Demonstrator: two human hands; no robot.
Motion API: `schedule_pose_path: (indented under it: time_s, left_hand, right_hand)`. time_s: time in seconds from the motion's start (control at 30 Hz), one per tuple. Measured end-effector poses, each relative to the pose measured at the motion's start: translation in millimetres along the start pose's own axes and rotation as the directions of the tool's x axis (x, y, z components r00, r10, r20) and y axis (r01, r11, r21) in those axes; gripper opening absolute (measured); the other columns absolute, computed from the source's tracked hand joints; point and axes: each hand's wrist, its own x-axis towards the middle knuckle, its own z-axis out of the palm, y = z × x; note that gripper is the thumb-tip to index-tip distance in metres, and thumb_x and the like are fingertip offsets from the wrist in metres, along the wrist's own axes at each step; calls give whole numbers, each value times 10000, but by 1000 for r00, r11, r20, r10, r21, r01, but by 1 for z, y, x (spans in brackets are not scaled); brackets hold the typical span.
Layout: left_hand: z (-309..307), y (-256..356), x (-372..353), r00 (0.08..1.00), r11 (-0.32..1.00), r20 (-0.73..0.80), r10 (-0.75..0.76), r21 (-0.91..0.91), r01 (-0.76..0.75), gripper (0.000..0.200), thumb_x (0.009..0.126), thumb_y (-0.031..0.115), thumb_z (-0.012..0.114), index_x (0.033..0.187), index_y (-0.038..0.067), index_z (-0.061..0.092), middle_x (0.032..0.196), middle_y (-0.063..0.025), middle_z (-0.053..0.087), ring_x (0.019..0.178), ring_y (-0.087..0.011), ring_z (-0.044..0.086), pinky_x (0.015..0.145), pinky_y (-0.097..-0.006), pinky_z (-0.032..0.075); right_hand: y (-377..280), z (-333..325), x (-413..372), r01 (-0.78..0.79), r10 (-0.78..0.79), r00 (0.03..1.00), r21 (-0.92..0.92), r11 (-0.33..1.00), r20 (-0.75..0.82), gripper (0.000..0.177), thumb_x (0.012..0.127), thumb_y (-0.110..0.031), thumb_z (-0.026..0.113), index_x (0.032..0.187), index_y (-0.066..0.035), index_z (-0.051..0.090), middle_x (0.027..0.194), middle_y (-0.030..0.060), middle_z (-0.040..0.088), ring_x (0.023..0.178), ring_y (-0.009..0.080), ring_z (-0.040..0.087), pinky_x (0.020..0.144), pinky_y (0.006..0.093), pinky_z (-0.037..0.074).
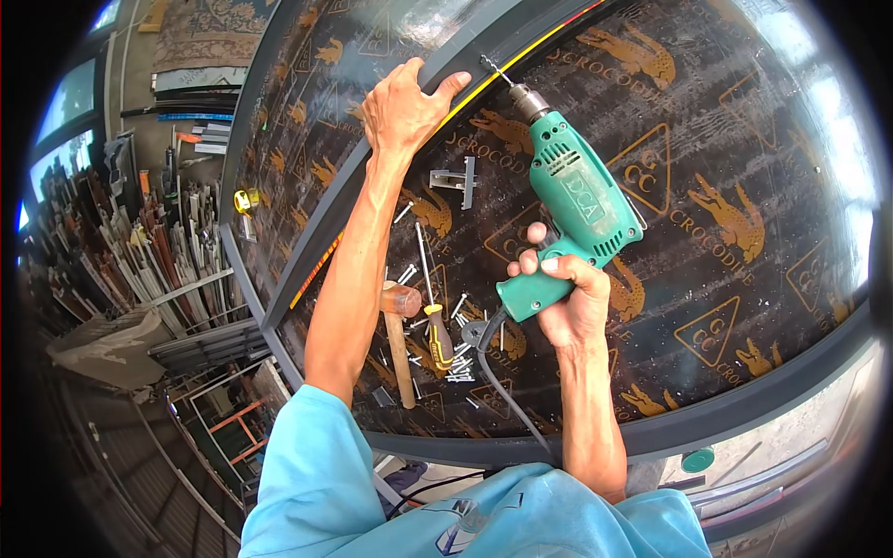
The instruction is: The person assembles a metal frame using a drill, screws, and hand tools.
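Observation:
My right hand (569, 299) grips the handle of a green electric drill (572, 200). Its bit (495, 70) points up and left at a long grey metal profile (474, 58) with a yellow strip along it. My left hand (405, 107) presses down on that profile just left of the bit. The profile lies across a dark board (744, 121) printed with gold crocodile marks. The drill's black cord (507, 400) runs down toward my body.
On the board lie a wooden-handled hammer (400, 339), a yellow-handled screwdriver (435, 321), loose screws (458, 367) and a small metal bracket (456, 179). A yellow tape measure (246, 201) sits at the board's left edge. Racks of metal profiles (177, 251) stand at the left.

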Motion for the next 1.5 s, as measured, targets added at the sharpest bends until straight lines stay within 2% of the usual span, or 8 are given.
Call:
schedule_pose_path:
  time_s: [0.07,0.13,0.77,0.87,0.93,1.17,1.23,1.5]
  left_hand:
    - [-4,0,3,1000,1000,25,-20,-12,20,737,712,693,627,921,-14,643,781,-214,653,782,-381,649,689,-446,500]
    - [-3,-1,3,996,999,86,-38,10,37,737,731,658,628,1003,-26,646,914,-201,667,873,-365,649,749,-444,509]
    - [-8,3,5,993,998,108,-58,-33,62,679,713,640,664,965,9,663,822,-179,669,790,-350,658,682,-429,509]
    - [-2,1,4,1000,997,14,-19,-74,20,759,685,649,691,957,-58,651,739,-250,640,737,-360,657,664,-413,499]
    - [-3,0,3,1000,1000,1,2,-27,-2,692,711,635,668,968,-7,658,807,-189,667,780,-355,658,680,-428,509]
    - [-2,0,5,1000,999,10,5,-36,-5,697,714,626,670,964,-25,653,785,-199,661,777,-357,657,681,-429,507]
    - [-7,2,6,993,998,104,-50,-37,54,662,718,616,673,918,-14,651,785,-204,659,773,-366,652,675,-430,504]
    - [-5,0,4,998,1000,59,-4,-30,6,619,731,625,655,812,13,621,769,-185,651,755,-376,641,654,-440,497]
  right_hand:
    - [-3,3,-1,-51,49,998,58,997,29,638,674,12,549,1296,-2,405,855,56,536,716,182,533,787,410,450]
    - [-3,-1,1,-39,37,999,76,996,35,578,681,39,556,1246,1,440,864,72,554,719,198,551,766,411,472]
    - [-4,5,0,-52,51,998,-19,998,-21,558,683,18,555,1229,5,437,854,60,545,720,192,543,796,418,467]
    - [-2,5,1,-40,39,999,-37,998,-31,539,682,22,557,1209,8,449,850,60,546,720,192,543,793,416,469]
    - [-2,5,2,-35,33,999,-44,998,-32,516,682,26,557,1188,14,459,848,61,546,721,192,544,787,415,474]
    - [-7,8,4,-58,58,998,-5,998,-33,516,681,30,550,1187,22,452,862,66,553,725,193,549,787,417,476]
    - [-6,10,12,-82,83,996,26,996,-23,538,676,28,551,1204,13,447,871,68,557,723,197,553,785,417,475]
    - [-6,14,8,-35,37,999,42,998,-35,546,679,51,577,1214,28,472,938,108,592,737,219,594,748,407,515]
